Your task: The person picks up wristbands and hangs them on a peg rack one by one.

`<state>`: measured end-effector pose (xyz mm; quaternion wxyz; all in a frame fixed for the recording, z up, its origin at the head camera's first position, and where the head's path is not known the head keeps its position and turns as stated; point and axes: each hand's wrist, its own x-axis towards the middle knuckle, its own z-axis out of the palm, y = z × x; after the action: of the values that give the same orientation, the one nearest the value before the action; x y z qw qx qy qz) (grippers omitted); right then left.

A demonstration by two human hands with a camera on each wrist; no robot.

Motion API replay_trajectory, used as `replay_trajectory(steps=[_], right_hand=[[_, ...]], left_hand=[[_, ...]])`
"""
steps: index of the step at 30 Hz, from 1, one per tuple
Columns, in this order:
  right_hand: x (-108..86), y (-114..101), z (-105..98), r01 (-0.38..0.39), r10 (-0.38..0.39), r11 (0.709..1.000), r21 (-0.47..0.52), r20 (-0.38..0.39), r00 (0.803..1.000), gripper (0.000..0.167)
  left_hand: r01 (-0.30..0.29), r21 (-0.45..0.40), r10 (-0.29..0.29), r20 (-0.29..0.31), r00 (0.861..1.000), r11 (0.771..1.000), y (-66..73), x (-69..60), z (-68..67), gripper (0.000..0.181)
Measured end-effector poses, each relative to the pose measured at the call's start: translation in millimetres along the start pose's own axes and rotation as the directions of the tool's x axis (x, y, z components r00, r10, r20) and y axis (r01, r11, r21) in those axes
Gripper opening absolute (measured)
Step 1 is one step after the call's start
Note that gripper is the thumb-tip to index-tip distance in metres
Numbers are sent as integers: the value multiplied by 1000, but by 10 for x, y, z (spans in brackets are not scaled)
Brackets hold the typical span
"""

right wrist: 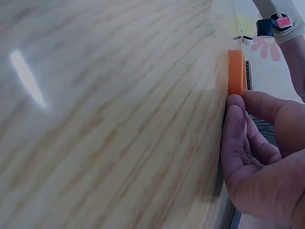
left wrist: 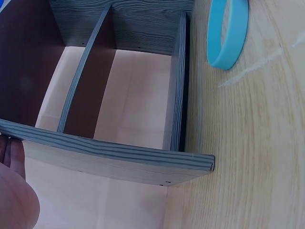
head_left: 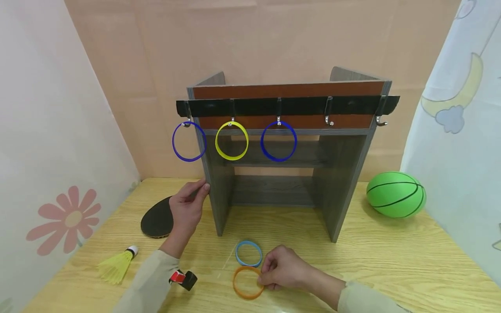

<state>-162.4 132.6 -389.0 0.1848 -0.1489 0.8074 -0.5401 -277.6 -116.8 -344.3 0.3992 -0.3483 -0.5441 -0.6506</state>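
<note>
My right hand (head_left: 285,268) pinches the right edge of an orange silicone wristband (head_left: 236,287), which lies on the wooden table. In the right wrist view, thumb and fingertips meet at the end of that orange band (right wrist: 236,71). A light blue wristband (head_left: 237,256) lies just behind it. With its fingertips, my left hand (head_left: 185,211) touches the outer left side of a grey wooden shelf (head_left: 219,187). On the shelf's black hook strip (head_left: 254,107) hang a thin blue wristband (head_left: 174,150), a yellow wristband (head_left: 217,148) and a broader blue wristband (head_left: 263,148).
The two hooks at the right, including the end hook (head_left: 380,122), carry no band. A black table tennis bat (head_left: 156,219) lies behind my left wrist, with a yellow shuttlecock (head_left: 116,266) nearer. A green ball (head_left: 396,194) sits right of the shelf.
</note>
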Motion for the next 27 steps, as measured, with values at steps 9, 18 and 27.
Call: replay_trajectory(steps=[9,18,27], right_hand=[[-16,10,-30,7,-8,999,46,35,999,12],[-62,29,-69,-2,-4,996,87,74,997,9],[-187,110,-187,21,-48,983,183,142,989,10]], left_hand=[[-7,11,7,-5,1000,1000,-1,-3,0,18],[2,3,-2,-11,1000,1000,5,1,20,15],[9,37,-8,-14,1000,999,46,5,26,15]])
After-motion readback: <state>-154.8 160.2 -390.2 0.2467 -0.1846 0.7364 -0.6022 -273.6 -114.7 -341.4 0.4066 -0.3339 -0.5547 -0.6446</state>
